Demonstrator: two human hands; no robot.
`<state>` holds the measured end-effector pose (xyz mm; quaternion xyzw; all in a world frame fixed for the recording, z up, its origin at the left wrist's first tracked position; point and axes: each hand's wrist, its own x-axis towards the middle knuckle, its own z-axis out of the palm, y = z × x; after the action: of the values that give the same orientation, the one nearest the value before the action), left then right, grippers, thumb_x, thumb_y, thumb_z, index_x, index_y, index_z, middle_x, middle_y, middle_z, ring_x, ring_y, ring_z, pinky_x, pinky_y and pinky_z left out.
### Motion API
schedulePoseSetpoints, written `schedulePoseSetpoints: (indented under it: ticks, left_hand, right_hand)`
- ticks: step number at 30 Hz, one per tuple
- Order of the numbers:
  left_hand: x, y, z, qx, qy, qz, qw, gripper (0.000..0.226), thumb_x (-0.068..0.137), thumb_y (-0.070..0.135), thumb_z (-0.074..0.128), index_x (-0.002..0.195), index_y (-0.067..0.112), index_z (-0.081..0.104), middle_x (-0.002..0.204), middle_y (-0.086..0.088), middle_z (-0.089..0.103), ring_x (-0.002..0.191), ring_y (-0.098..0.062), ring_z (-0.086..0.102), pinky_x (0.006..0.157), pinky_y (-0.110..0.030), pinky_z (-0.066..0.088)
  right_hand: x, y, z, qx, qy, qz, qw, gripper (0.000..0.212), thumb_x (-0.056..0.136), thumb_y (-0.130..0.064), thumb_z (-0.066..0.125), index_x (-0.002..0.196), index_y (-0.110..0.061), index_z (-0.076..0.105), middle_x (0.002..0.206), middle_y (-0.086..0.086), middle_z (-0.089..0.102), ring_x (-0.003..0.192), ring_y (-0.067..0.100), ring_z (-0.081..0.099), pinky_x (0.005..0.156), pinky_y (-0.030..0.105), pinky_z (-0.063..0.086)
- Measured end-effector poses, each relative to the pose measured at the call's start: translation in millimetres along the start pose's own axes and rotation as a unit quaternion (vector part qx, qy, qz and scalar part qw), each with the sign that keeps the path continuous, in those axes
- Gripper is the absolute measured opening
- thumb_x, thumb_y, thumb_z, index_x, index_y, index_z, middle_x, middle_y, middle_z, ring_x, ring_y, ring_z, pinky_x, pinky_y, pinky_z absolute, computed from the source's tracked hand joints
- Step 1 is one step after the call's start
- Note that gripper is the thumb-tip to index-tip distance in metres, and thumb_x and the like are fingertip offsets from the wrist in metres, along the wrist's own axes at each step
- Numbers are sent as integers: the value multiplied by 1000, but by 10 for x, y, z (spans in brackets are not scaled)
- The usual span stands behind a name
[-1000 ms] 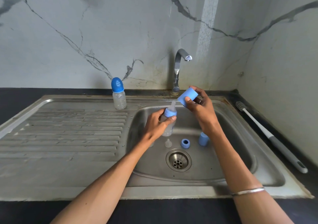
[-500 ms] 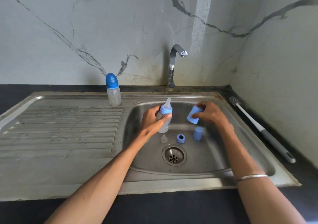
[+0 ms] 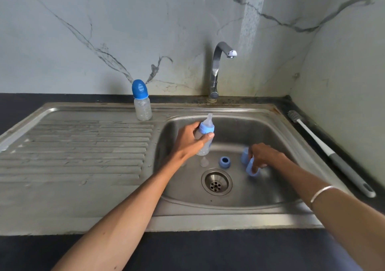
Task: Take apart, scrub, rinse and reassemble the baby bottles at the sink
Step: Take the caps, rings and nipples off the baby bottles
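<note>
My left hand (image 3: 190, 140) grips a clear baby bottle (image 3: 205, 135) with a light blue collar and a clear teat, held upright above the sink basin (image 3: 235, 195). My right hand (image 3: 264, 156) reaches down to the basin floor and holds a light blue cap (image 3: 251, 168) against the steel. A second light blue cap (image 3: 244, 155) stands just behind that hand. A blue collar ring (image 3: 225, 162) and a loose clear teat (image 3: 204, 161) lie on the basin floor near the drain (image 3: 216, 182). A capped bottle (image 3: 142, 101) stands on the sink's back ledge.
The tap (image 3: 217, 68) rises behind the basin, with no water running. A bottle brush (image 3: 331, 154) with a grey handle lies on the dark counter to the right. The ribbed draining board (image 3: 83, 150) stretches to the left.
My right hand has carried the light blue cap from up near the tap down to the basin floor on the right. The left hand still holds the bottle.
</note>
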<state>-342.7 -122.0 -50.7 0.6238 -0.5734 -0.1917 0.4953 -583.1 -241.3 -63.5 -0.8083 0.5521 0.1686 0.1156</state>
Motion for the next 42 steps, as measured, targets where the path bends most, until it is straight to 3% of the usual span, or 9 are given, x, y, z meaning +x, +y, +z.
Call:
schedulePoseSetpoints:
  ticks: [3, 12, 18, 22, 25, 27, 32, 37, 42]
  left_hand:
    - [-2, 13, 2, 3, -2, 2, 1000, 22, 85, 30, 76, 104, 22, 69, 96, 9, 71, 84, 1, 62, 73, -16, 47]
    - [-8, 13, -3, 9, -3, 6, 1000, 32, 85, 31, 76, 113, 17, 69, 102, 7, 72, 92, -4, 64, 77, -17, 48]
    - [-9, 18, -3, 4, -11, 6, 1000, 33, 85, 31, 76, 114, 16, 69, 104, 5, 72, 95, -7, 65, 82, -21, 50]
    - [-10, 14, 0, 5, -9, 4, 1000, 32, 85, 31, 76, 112, 15, 69, 102, 4, 73, 94, -7, 65, 79, -20, 50]
    - [-8, 5, 2, 7, -10, 3, 1000, 31, 85, 32, 76, 110, 16, 69, 101, 5, 73, 92, -7, 66, 80, -23, 51]
    - [-10, 6, 4, 6, -12, 1, 1000, 31, 85, 33, 76, 110, 16, 69, 100, 6, 72, 92, -6, 66, 80, -24, 52]
    - [-15, 20, 0, 4, -8, 5, 1000, 33, 81, 34, 79, 108, 17, 70, 98, 7, 73, 92, -7, 66, 80, -23, 52]
    - [-49, 54, 15, 8, -14, 4, 1000, 37, 77, 38, 82, 109, 21, 71, 99, 11, 73, 93, -3, 66, 77, -17, 50]
    - [-55, 102, 26, -18, 0, -16, 1000, 45, 67, 37, 89, 105, 22, 69, 100, 11, 73, 93, -1, 67, 83, -19, 52]
  right_hand:
    - [41, 24, 124, -1, -43, 14, 999, 42, 66, -17, 87, 104, -17, 69, 88, 2, 69, 64, 14, 66, 72, 26, 57]
    - [70, 60, 225, -12, -39, 4, 999, 37, 68, -15, 85, 94, -21, 60, 87, -1, 60, 65, 15, 60, 72, 24, 53]
    - [93, 106, 259, 27, -50, 8, 998, 42, 67, -12, 88, 100, -16, 61, 98, 2, 58, 59, 9, 57, 42, 16, 45]
    - [96, 127, 276, 36, -65, 9, 997, 47, 66, -16, 89, 102, -17, 58, 104, 3, 56, 65, 11, 59, 40, 17, 44]
    - [104, 133, 299, 38, -67, 8, 997, 53, 64, -23, 91, 102, -19, 55, 107, 4, 59, 71, 15, 65, 46, 21, 51]
    - [84, 131, 286, 18, -80, 10, 997, 59, 62, -34, 93, 103, -20, 54, 107, 4, 63, 81, 19, 70, 62, 27, 58]
    - [13, 165, -35, -69, -103, 28, 992, 66, 55, -61, 88, 93, -11, 69, 91, 0, 69, 83, 19, 67, 79, 29, 55]
    - [-256, -77, -460, 151, 22, -37, 988, 35, 82, -40, 79, 101, -11, 72, 94, 5, 74, 82, 20, 73, 84, 36, 60]
    - [-526, -728, -638, 455, 53, -175, 872, 46, 87, -39, 73, 119, -7, 62, 103, 10, 71, 93, 24, 72, 91, 39, 58]
